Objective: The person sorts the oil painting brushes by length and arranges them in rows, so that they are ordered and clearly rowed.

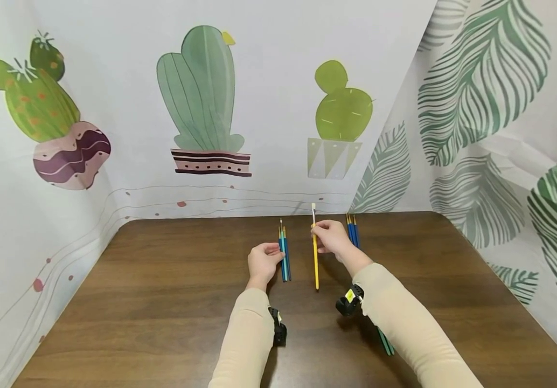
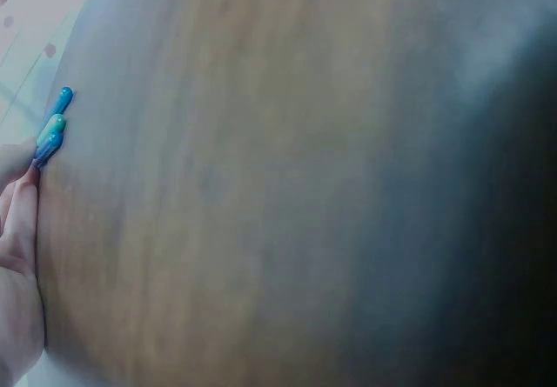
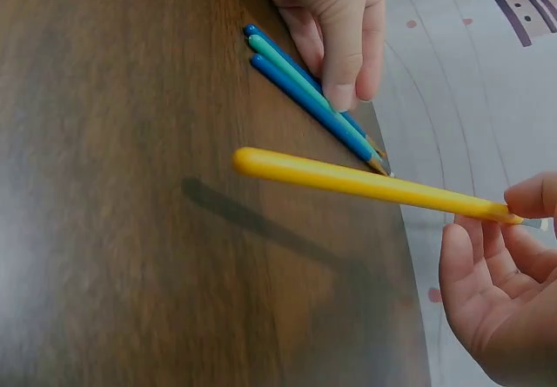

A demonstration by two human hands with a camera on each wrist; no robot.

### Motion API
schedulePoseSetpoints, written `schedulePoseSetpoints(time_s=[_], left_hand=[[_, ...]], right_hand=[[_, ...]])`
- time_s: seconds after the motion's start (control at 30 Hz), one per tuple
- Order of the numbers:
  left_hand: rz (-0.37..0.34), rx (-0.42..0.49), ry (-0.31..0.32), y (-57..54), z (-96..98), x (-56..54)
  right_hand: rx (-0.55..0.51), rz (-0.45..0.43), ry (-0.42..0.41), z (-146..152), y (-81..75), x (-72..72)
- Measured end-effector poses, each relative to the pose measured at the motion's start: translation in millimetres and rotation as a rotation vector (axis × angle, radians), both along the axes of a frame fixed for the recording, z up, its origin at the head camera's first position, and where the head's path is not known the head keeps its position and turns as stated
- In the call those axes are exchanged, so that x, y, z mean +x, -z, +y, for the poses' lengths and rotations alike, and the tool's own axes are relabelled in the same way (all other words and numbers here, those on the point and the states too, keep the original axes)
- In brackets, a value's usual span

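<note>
My right hand (image 1: 332, 235) pinches a yellow paintbrush (image 1: 315, 264) near its metal ferrule, bristles pointing away from me. In the right wrist view, the yellow handle (image 3: 348, 180) is above the wooden table and casts a shadow. To its left, a teal paintbrush (image 1: 284, 261) lies between two blue paintbrushes (image 1: 288, 264), side by side on the table. My left hand (image 1: 264, 262) holds the teal brush, its thumb on the handle and fingers on the far side. The left wrist view catches only handle ends (image 2: 54, 126) and part of this hand.
More blue paintbrushes (image 1: 353, 231) lie at the table's back edge, partly behind my right wrist. Green brush handles (image 1: 385, 342) stick out from under the right sleeve. Past the brown table (image 1: 172, 302) hangs a cactus-print covering (image 1: 278, 108). Each wrist carries a black camera.
</note>
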State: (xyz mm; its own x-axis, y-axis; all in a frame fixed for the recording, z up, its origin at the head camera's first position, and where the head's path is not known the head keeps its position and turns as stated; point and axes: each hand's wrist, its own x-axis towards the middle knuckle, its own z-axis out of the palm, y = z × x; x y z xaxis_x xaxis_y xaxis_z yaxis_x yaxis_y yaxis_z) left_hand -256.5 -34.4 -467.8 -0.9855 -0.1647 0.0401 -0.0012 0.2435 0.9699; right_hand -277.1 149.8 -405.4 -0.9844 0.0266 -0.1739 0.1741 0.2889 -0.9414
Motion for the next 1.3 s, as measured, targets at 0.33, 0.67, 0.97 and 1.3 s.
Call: schedulePoseSetpoints(time_s=[0.33,0.67,0.97,1.3], left_hand=[[0.001,0.005,-0.004,1.9,-3.0,-1.3],[-0.003,0.016,-0.009,0.7,-3.3,0.4],[-0.006,0.011,-0.002,1.4,-2.7,-1.1],[-0.002,0.008,0.003,1.1,-0.8,0.0]], right_hand=[[0.032,0.052,-0.022,15.5,-4.5,8.7],[0.028,0.084,-0.014,28.7,-6.5,18.9],[0.052,0.097,0.001,39.6,-7.2,27.6],[0.072,0.112,0.029,51.2,-3.3,37.2]])
